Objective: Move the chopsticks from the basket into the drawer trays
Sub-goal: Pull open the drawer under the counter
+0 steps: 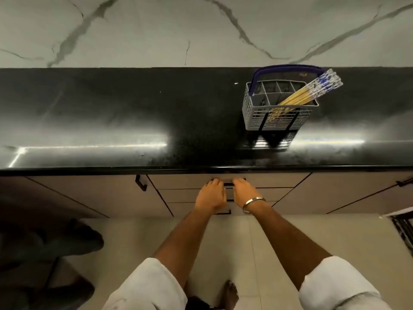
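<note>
Both hands reach forward and down to the top drawer [228,181] just under the front edge of the black counter [111,121]. The left hand [211,194] and the right hand [244,193] sit side by side, close together, with their fingers curled over the dark drawer handle [228,185] that shows in the gap between them; each grip looks closed on that handle, though the fingertips are hidden behind the drawer's top edge. A metal bangle [253,204] circles the right wrist, and rolled white sleeves [335,285] cover the upper arms. The drawer looks shut, so no trays can be seen. The chopsticks [310,92] are up on the counter, well apart from the hands, to the right and farther back: a bundle of yellow sticks with blue-and-white patterned tops, standing tilted to the right in the front right compartment of a grey plastic basket [252,113] with a blue handle [288,67]. The basket's other compartments appear to hold nothing. Behind the counter rises a white marble wall [201,30] with grey veins. Below the drawer are more drawer fronts, and pale floor tiles [257,242] lie beneath the arms.
</note>
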